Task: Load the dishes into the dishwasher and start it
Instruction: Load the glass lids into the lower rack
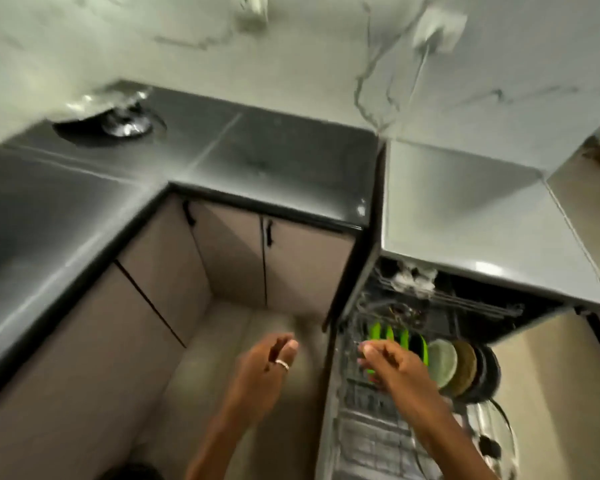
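The dishwasher (465, 216) stands open at the right, its lower rack (371, 441) pulled out. Upright in the rack are bright green plates (400, 336), a pale plate (442, 362), a brownish plate (466, 367) and a dark pan (489, 372). A glass lid (492, 434) lies at the rack's right end. My right hand (388, 362) hovers over the rack just in front of the green plates, fingers loosely curled, holding nothing. My left hand (271, 362), with a ring on one finger, hangs over the floor left of the rack, empty and relaxed.
A dark L-shaped countertop (257, 161) runs along the left and back, with a shiny round metal object (125, 124) at the far corner. Beige cabinet doors (302, 271) sit beneath it. The upper rack (440, 299) shows under the dishwasher's top. The view is blurred.
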The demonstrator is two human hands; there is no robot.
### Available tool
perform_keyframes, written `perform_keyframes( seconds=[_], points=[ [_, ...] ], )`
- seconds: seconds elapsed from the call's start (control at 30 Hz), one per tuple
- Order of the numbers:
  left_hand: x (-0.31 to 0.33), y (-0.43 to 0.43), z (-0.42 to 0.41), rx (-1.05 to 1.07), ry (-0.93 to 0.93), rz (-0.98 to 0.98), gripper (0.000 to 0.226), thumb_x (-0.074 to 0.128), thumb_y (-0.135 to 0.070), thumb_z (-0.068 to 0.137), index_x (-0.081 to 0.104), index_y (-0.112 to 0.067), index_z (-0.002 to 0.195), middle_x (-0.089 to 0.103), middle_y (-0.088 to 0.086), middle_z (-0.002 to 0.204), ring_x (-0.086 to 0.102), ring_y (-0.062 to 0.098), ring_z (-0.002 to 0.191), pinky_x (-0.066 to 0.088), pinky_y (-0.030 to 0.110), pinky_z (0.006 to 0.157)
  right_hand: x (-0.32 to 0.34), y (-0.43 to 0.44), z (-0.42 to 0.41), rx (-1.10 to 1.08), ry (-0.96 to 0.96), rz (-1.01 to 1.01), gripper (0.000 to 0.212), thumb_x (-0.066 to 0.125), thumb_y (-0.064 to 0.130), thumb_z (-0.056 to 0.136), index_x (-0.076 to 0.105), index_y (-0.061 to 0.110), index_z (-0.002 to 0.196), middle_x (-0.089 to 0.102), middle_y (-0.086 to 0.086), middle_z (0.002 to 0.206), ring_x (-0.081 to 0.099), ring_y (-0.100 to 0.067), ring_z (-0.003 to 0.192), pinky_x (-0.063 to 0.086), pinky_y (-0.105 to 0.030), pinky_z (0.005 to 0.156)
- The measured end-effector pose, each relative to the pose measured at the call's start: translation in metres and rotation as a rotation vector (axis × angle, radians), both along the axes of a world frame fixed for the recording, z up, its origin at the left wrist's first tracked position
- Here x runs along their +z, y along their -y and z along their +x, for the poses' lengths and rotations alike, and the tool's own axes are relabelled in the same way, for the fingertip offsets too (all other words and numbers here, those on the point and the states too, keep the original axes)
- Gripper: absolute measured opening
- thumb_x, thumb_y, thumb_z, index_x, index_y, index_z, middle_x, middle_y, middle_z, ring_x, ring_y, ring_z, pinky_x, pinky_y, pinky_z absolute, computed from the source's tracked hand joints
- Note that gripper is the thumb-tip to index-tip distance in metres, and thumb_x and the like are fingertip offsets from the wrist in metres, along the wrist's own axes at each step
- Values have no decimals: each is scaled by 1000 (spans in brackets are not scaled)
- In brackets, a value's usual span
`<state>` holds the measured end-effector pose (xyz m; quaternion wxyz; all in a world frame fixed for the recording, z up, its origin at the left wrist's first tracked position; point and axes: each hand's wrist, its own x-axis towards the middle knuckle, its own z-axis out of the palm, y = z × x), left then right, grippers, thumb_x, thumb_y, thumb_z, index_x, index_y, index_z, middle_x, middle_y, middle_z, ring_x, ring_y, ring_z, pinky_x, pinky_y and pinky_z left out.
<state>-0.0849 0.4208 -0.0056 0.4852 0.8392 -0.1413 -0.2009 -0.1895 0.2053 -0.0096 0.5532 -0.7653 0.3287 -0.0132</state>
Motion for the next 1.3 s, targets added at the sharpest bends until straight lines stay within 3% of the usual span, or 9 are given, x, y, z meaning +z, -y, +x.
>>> perform_keyframes(
  seconds=[0.1,0.2,0.37,0.47,0.63,0.77,0.97,1.13,1.3],
  points=[
    [37,-42,29,17,88,5,12,61,-34,99,69,-33,107,72,-15,94,62,-5,89,43,6,71,36,-40,38,9,71,74,15,62,24,99,74,16,96,76,-11,94,72,-22,88,57,-34,77],
    [69,-70,58,29,138,7,20,59,-41,99,68,-34,115,71,-19,97,63,-9,88,45,10,75,71,-77,76,29,138,131,15,60,23,100,72,14,103,77,-7,96,73,-15,88,56,-21,72],
    [101,-93,103,66,182,-49,22,60,-38,98,69,-30,117,71,-21,98,60,-19,91,39,-1,72,112,-116,141,123,195,123,17,59,31,100,72,21,105,76,1,99,72,-14,94,58,-36,87],
    [104,-104,138,91,182,-33,23,60,-40,98,69,-31,118,70,-21,99,60,-18,91,40,-1,72,120,-126,187,169,226,103,18,59,35,99,71,23,104,76,4,96,72,-11,93,59,-40,91],
    [106,-117,212,135,178,-28,19,59,-44,98,65,-40,116,71,-21,102,62,-14,93,44,3,72,125,-132,272,223,288,123,17,60,33,100,72,21,104,76,3,99,72,-6,91,58,-31,85],
    [107,-115,288,212,206,-95,18,60,-45,97,63,-42,115,71,-19,104,65,-3,95,53,23,84,126,-126,350,241,303,121,16,61,29,99,72,18,103,76,-1,98,73,-10,92,59,-30,83],
    [113,-99,391,294,129,-265,16,60,-38,98,60,-42,114,74,-8,104,69,4,99,52,16,77,133,-105,464,328,277,55,20,61,41,97,72,26,103,77,6,94,73,-8,92,58,-42,91],
    [92,-109,449,351,34,-297,25,61,-38,98,62,-31,122,75,-12,103,69,2,102,53,28,93,131,-117,541,382,248,40,17,60,36,99,72,25,102,76,5,93,73,-9,90,59,-40,89],
    [59,-138,520,406,-24,-257,15,58,-40,99,63,-36,112,75,-15,98,68,0,93,49,25,80,111,-146,610,424,179,42,17,62,34,99,72,21,102,76,4,95,73,-6,89,57,-35,87]
  ],
)
